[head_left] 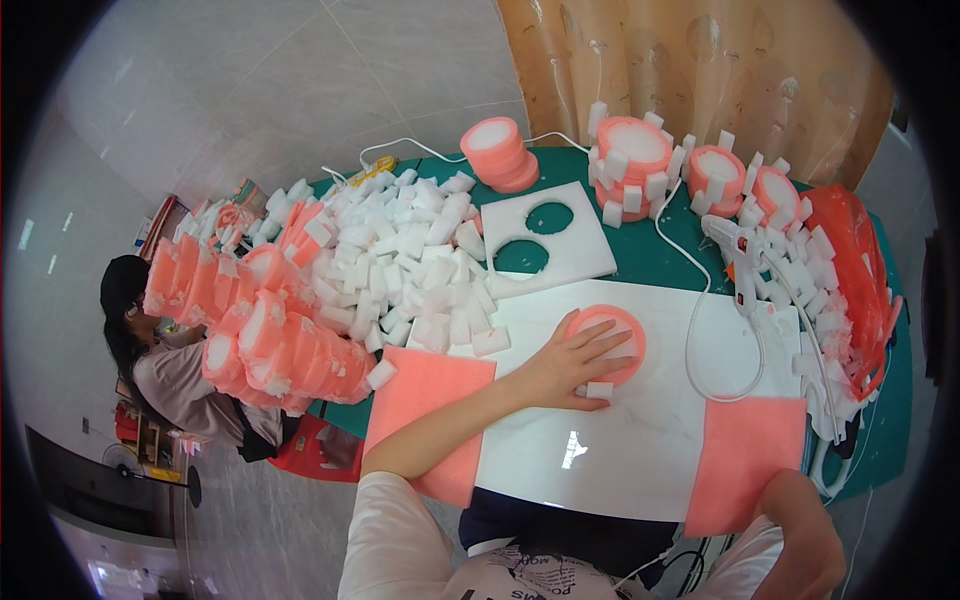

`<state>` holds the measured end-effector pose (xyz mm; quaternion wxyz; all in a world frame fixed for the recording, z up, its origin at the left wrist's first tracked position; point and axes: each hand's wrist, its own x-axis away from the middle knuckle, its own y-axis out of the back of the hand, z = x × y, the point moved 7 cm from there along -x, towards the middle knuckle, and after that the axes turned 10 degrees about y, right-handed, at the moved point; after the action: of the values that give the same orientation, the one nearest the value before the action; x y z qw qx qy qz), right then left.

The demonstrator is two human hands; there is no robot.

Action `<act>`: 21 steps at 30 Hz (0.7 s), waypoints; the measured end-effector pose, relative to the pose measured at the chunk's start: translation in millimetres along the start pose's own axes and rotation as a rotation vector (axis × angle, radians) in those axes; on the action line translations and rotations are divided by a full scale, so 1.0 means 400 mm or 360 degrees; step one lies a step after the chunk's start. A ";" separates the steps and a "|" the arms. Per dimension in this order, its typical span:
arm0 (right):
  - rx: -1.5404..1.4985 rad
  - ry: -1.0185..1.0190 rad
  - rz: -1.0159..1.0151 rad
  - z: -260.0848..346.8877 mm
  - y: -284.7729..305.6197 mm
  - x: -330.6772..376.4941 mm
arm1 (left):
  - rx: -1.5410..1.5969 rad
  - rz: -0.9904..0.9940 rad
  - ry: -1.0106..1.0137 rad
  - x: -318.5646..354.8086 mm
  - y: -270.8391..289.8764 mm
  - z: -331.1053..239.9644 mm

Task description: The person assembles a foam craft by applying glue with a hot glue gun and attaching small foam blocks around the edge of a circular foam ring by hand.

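Note:
On the white board (545, 460) in front of me lies a round foam disc (636, 372), pink round its rim and pale in the middle. My left hand (575, 362) reaches over it from the left, fingers spread across its top. A small white foam block (599, 390) sits at the disc's near side, held there by the thumb. My right forearm (800, 535) comes in at the lower right; its hand is hidden. A white glue gun (738, 262) with a looping cord rests at the board's right.
White foam blocks (410, 250) heap at the left beside stacked pink rings (290, 345). A holed foam sheet (590, 245) and finished-looking pink pieces with blocks (632, 150) stand at the back. Pink pads (440, 410) flank the board. A seated person (190, 380) is at left.

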<state>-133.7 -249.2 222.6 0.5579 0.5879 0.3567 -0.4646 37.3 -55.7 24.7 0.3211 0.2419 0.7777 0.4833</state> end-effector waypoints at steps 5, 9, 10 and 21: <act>-0.0110 0.0056 0.0071 -0.015 0.020 -0.017 | -0.0004 0.0003 0.0000 -0.003 -0.003 0.000; 0.0143 0.0341 0.0266 -0.004 0.004 -0.029 | -0.0011 -0.0023 -0.0027 -0.007 0.007 -0.014; 0.0207 0.0412 0.0322 0.003 -0.006 -0.035 | -0.0029 -0.0031 -0.0033 -0.008 0.013 -0.021; 0.0168 0.0294 0.0199 -0.017 0.028 0.008 | -0.0010 -0.0008 -0.0014 -0.005 -0.002 -0.004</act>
<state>-121.1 -244.2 222.6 0.5188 0.6779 0.3441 -0.3909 37.4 -58.5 24.9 0.3264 0.2410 0.7753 0.4839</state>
